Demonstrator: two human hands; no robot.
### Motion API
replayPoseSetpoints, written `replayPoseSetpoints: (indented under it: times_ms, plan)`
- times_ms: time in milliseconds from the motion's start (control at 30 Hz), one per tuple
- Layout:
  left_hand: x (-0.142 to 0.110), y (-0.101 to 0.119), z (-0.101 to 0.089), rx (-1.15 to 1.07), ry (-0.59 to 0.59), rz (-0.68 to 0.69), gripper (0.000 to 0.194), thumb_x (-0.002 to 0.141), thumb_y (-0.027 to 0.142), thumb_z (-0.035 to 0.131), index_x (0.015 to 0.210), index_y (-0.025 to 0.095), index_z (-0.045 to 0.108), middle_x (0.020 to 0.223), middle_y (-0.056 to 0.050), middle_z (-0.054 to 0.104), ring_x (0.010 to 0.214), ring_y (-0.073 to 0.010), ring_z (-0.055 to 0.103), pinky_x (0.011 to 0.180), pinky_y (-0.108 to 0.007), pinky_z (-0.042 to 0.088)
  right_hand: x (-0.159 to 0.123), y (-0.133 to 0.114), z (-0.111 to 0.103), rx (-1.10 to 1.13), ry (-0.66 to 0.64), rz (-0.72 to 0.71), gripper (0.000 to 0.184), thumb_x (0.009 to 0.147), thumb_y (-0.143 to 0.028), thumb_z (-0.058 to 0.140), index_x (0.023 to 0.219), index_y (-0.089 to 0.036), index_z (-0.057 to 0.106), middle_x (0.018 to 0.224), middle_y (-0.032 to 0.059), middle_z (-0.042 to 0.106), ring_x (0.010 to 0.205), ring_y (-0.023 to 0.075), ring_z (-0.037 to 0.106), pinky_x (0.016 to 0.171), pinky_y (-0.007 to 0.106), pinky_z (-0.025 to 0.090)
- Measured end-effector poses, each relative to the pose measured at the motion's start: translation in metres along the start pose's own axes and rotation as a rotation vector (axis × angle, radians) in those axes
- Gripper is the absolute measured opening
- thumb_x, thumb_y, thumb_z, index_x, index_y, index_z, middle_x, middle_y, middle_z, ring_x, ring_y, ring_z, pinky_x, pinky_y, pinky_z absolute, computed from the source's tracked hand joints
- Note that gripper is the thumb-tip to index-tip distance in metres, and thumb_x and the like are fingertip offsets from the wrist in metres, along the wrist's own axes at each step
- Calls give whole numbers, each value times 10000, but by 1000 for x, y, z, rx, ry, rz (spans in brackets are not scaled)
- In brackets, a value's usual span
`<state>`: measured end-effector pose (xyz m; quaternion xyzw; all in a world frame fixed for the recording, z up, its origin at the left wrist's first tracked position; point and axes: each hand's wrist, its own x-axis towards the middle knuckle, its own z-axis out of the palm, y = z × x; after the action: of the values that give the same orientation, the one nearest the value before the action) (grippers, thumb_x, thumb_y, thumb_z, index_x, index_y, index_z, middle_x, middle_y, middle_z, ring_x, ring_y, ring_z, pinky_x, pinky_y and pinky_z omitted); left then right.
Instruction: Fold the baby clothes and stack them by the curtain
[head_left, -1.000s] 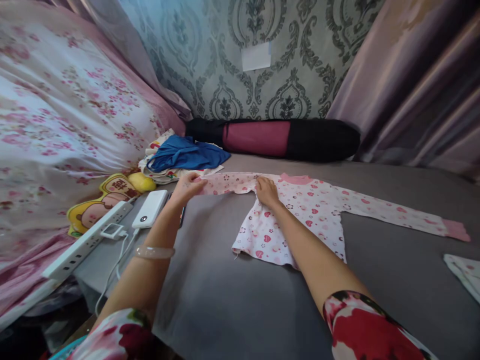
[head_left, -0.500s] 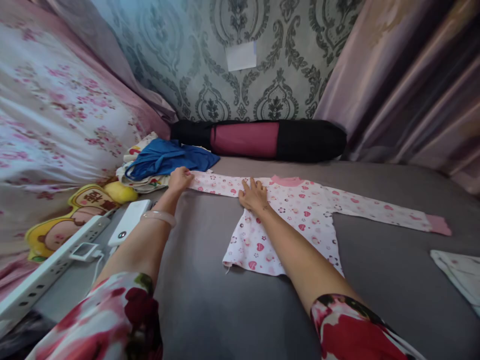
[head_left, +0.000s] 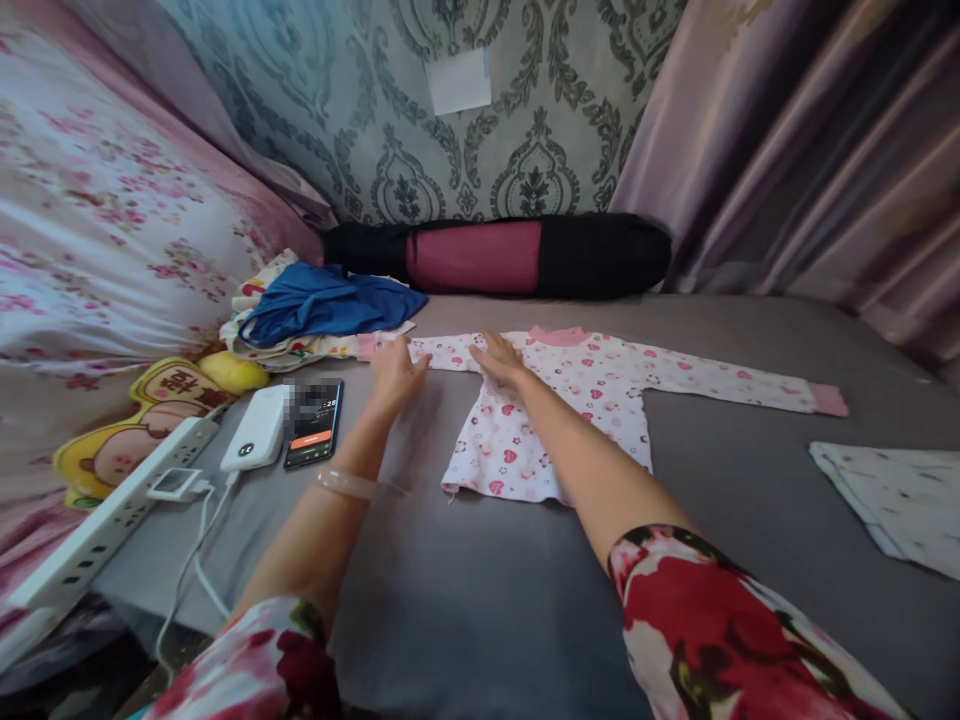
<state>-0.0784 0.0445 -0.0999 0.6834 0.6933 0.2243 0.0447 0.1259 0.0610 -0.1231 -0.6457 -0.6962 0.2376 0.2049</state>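
- White long-sleeved shirt printed with pink hearts and small flowers, with pink collar and cuffs.
- Lies spread flat on the grey surface, collar toward the far edge, hem toward the near edge.
- Sleeves stretch out toward the left and right edges.
- Loose thread at the hem's left corner.

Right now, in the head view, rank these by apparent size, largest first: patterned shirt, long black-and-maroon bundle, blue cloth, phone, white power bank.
1. Patterned shirt, sleeves included
2. Long black-and-maroon bundle
3. Blue cloth
Below these: phone and white power bank, too alike to rank.
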Motion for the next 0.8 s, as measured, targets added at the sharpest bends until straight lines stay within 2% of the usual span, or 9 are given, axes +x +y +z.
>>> replayPoseSetpoints:
  times_ms: [100, 200, 267, 333, 467, 567, 633, 733, 800]
  plan:
    - [-35, 6, -5, -217, -255, 9, 483, 802, 476, 580, 1146, 136, 561, 938, -101, 673, 875, -231, 639, 779, -329, 476, -17, 13, -26, 285, -1, -32, 567, 979, -448, 305, 1481, -186, 308, 1551, 85, 305, 1399, 182, 309, 1101, 343, 317]
    - [-70, 7, -21, -336, -454, -1, 524, 767, 552, 593, 1091, 140, 590, 796, -65, 684, 740, -206, 647, 670, -299, 472, -56, 35, -51, 383, 36, -71, 519, 948, -372, 438, 1433, -196, 384, 1476, 113, 426, 1287, 197, 471, 991, 338, 449]
    - [-91, 6, -32, -390, -542, 9, 564, 745, 587, 603, 1084, 136, 595, 744, -54, 680, 715, -203, 645, 642, -295, 464, -90, 53, -66, 381, 80, -48, 435, 914, -273, 502, 1339, -179, 486, 1340, 127, 558, 1140, 199, 585, 899, 336, 511]
    - [-109, 4, -40, -417, -589, 31, 610, 709, 608, 635, 1094, 137, 591, 765, -53, 681, 721, -196, 639, 634, -288, 458, -126, 72, -79, 378, 105, 7, 333, 897, -248, 532, 1217, -162, 562, 1200, 126, 630, 978, 190, 651, 779, 314, 551]
    - [-137, -1, -38, -390, -614, 142, 711, 666, 597, 682, 1201, 152, 536, 836, -38, 660, 736, -180, 610, 641, -285, 454, -193, 103, -99, 344, 123, 177, 188, 883, -208, 515, 1038, -147, 601, 965, 100, 674, 709, 148, 656, 629, 272, 536]
    - [-149, -2, -27, -309, -546, 246, 745, 655, 582, 690, 1238, 148, 526, 915, -57, 635, 762, -188, 584, 649, -298, 448, -235, 115, -106, 230, 141, 235, 157, 858, -239, 545, 985, -161, 593, 905, 69, 668, 673, 131, 625, 632, 257, 507]
    - [-154, 1, -22, -249, -497, 292, 684, 692, 552, 659, 1221, 135, 543, 925, -70, 625, 774, -198, 576, 656, -306, 445, -258, 118, -105, 162, 84, 232, 220, 825, -281, 594, 1016, -172, 579, 934, 59, 659, 700, 129, 612, 654, 250, 494]
    - [-158, 8, -19, -190, -447, 314, 534, 755, 405, 585, 1212, 130, 551, 883, -64, 622, 777, -202, 576, 692, -316, 452, -281, 117, -99, 70, -27, 178, 396, 768, -340, 658, 1119, -189, 553, 987, 54, 637, 766, 139, 605, 700, 247, 481]
    - [-160, 13, -18, -162, -416, 313, 483, 745, 295, 549, 1203, 142, 563, 880, -61, 624, 790, -203, 581, 732, -322, 459, -288, 113, -93, -5, -30, 147, 445, 761, -361, 661, 1160, -203, 543, 1029, 61, 619, 806, 150, 605, 735, 256, 474]
